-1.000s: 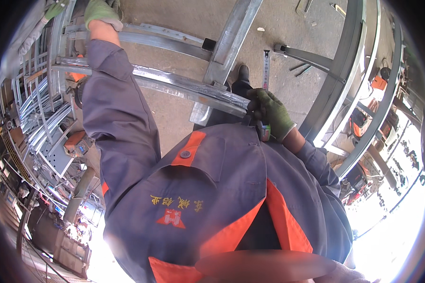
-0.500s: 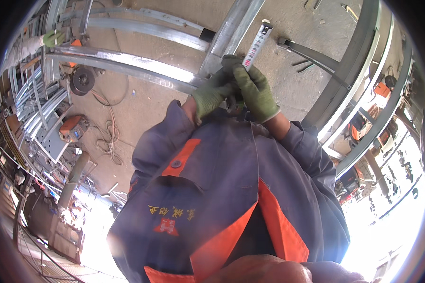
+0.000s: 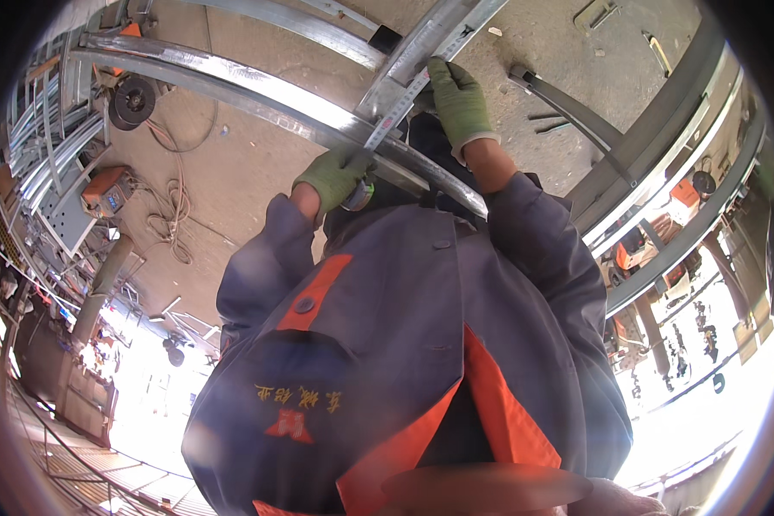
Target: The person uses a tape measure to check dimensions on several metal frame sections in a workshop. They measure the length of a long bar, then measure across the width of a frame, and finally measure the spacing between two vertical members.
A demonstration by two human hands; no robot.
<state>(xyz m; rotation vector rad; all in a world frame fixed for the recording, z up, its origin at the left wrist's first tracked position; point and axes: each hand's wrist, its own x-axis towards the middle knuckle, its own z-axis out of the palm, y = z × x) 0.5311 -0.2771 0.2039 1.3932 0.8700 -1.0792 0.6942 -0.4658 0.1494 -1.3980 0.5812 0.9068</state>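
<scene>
In my green-gloved left hand (image 3: 331,179) is a tape measure (image 3: 358,194), its case partly hidden by the palm and fingers. The white blade (image 3: 395,113) runs out from it, up and to the right, along a square metal tube (image 3: 423,53). My right hand (image 3: 460,103), also in a green glove, has its fingers closed at the blade partway along. Beyond those fingers the blade goes on over the tube. A long shiny metal bar (image 3: 266,99) meets this tube at a joint just above my left hand.
A black wheel-like reel (image 3: 131,103) and an orange machine (image 3: 107,191) stand on the left, with coiled hoses (image 3: 176,215) beside them. To the right, a dark metal leg (image 3: 576,112) joins a long beam (image 3: 653,120). A clamp-like tool (image 3: 596,15) lies on the floor at the top.
My hands, together before, have moved apart, the left down and left, the right upward. More blade is out, now laid along the tube. Another person's gloved hand at the far left has gone from view.
</scene>
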